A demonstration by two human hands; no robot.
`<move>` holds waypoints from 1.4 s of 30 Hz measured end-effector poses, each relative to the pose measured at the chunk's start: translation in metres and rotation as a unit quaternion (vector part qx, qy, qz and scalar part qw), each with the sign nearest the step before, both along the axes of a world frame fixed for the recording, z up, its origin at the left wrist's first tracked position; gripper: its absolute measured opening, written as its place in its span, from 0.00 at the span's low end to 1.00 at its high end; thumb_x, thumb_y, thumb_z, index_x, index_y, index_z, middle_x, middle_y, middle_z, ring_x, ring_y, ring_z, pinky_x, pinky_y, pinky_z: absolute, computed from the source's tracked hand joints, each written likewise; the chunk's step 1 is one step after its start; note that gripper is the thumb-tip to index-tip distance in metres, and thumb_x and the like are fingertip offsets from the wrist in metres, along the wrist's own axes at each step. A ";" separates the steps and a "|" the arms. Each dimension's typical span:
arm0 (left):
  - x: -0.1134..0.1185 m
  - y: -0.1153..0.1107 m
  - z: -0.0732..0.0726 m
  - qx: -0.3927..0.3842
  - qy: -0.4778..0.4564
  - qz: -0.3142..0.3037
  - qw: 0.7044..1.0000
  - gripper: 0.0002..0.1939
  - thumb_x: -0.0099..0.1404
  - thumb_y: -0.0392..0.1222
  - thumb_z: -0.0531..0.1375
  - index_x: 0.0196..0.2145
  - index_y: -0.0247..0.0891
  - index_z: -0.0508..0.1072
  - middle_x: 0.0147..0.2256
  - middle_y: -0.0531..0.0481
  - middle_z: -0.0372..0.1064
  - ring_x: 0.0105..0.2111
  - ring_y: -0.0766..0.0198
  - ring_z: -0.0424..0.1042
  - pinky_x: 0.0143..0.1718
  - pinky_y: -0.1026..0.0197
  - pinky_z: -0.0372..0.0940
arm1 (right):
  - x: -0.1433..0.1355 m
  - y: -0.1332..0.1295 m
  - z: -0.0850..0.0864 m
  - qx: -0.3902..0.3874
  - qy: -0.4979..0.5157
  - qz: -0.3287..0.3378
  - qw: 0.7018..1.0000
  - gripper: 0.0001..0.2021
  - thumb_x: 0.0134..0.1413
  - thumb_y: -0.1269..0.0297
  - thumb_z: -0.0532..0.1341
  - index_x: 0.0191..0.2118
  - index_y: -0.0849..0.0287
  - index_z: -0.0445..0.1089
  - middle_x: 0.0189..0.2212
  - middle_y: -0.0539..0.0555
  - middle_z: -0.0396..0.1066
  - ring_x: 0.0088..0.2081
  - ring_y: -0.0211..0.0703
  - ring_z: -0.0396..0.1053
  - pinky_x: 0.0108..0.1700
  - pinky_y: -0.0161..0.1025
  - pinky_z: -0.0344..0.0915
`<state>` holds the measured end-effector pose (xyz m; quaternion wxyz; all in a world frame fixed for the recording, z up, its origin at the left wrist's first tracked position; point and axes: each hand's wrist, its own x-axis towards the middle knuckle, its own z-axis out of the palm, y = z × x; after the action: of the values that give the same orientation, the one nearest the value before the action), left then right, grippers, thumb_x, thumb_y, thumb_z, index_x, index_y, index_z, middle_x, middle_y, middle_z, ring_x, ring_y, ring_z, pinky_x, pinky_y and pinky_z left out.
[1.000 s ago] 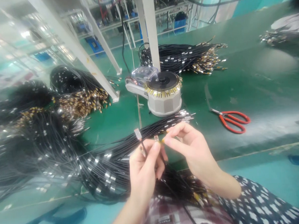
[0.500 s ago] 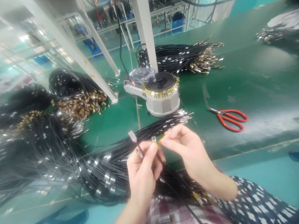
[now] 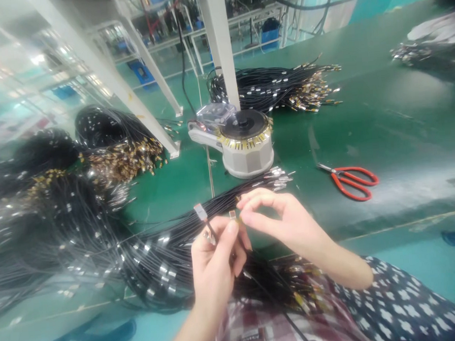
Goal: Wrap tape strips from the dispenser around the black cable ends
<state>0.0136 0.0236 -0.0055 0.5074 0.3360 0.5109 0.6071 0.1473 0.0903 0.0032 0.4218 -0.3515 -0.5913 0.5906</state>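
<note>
Left hand (image 3: 213,265) has its fingers pinched shut on a couple of thin black cables (image 3: 209,227), metal connector ends poking up just above the thumb. Right hand (image 3: 287,223) is right beside it, fingers closed on the tip of one connector (image 3: 233,215). Both hover over a big bundle of black cables (image 3: 159,255) on the green surface (image 3: 381,127). Round tape dispenser (image 3: 245,144) sits behind, red scissors (image 3: 350,182) off to the right.

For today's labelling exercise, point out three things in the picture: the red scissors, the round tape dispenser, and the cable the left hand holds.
red scissors (image 3: 350,182), head view, on the red handles.
round tape dispenser (image 3: 245,148), head view, on its grey side wall.
cable (image 3: 200,211), head view, on its metal end above the left hand (image 3: 213,265).
</note>
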 end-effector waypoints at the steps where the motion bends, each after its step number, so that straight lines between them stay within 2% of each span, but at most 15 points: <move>1: 0.000 0.000 -0.001 0.003 0.001 -0.005 1.000 0.11 0.66 0.42 0.60 0.27 0.36 0.72 0.21 0.53 0.69 0.12 0.76 0.56 0.13 0.71 0.45 | 0.000 0.000 0.001 0.003 -0.010 -0.001 1.000 0.05 0.51 0.66 0.66 0.26 0.58 0.73 0.37 0.54 0.75 0.46 0.45 0.71 0.52 0.42 0.64; 8: -0.003 0.002 0.001 0.000 -0.039 -0.032 0.999 0.13 0.68 0.45 0.58 0.29 0.35 0.72 0.22 0.51 0.70 0.12 0.77 0.57 0.14 0.71 0.45 | 0.003 0.001 0.003 0.017 -0.029 0.002 0.999 0.07 0.52 0.67 0.65 0.25 0.59 0.72 0.35 0.53 0.75 0.46 0.45 0.71 0.52 0.41 0.63; 13: -0.004 0.004 0.001 -0.017 -0.061 -0.034 0.997 0.09 0.61 0.43 0.65 0.30 0.37 0.70 0.21 0.54 0.70 0.11 0.78 0.55 0.14 0.72 0.47 | 0.003 0.001 0.001 0.011 -0.029 0.002 1.000 0.06 0.53 0.67 0.66 0.26 0.59 0.72 0.35 0.53 0.75 0.46 0.44 0.71 0.52 0.41 0.62; 17: -0.004 0.003 0.000 -0.038 -0.054 -0.026 0.997 0.11 0.56 0.39 0.69 0.29 0.36 0.68 0.19 0.56 0.68 0.11 0.79 0.53 0.13 0.73 0.46 | 0.004 0.002 -0.001 0.009 -0.022 0.004 1.000 0.06 0.53 0.66 0.66 0.26 0.58 0.73 0.35 0.52 0.75 0.44 0.43 0.71 0.52 0.41 0.63; 29: -0.004 0.005 0.002 -0.036 -0.079 0.021 0.996 0.10 0.56 0.38 0.68 0.26 0.35 0.69 0.21 0.53 0.72 0.11 0.79 0.56 0.15 0.72 0.49 | -0.007 -0.001 -0.008 0.035 -0.001 -0.039 0.999 0.07 0.53 0.68 0.65 0.25 0.58 0.71 0.28 0.50 0.74 0.42 0.42 0.71 0.51 0.39 0.63; 36: -0.003 0.007 0.001 -0.042 -0.101 0.000 0.994 0.08 0.57 0.38 0.67 0.27 0.33 0.73 0.22 0.52 0.73 0.11 0.78 0.60 0.14 0.73 0.52 | -0.012 -0.004 -0.008 0.047 -0.002 -0.032 0.998 0.09 0.56 0.69 0.63 0.24 0.58 0.70 0.21 0.47 0.71 0.40 0.41 0.71 0.56 0.41 0.59; 42: -0.005 0.007 -0.003 -0.038 -0.133 -0.035 0.990 0.08 0.59 0.39 0.67 0.26 0.33 0.74 0.23 0.52 0.74 0.12 0.76 0.63 0.13 0.73 0.53 | -0.014 -0.004 -0.008 0.000 0.011 -0.020 1.000 0.09 0.54 0.70 0.63 0.24 0.57 0.69 0.19 0.47 0.68 0.40 0.43 0.71 0.56 0.45 0.59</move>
<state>0.0088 0.0305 -0.0085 0.6042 0.2508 0.4491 0.6086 0.1332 0.0868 -0.0050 0.4397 -0.3565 -0.5794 0.5864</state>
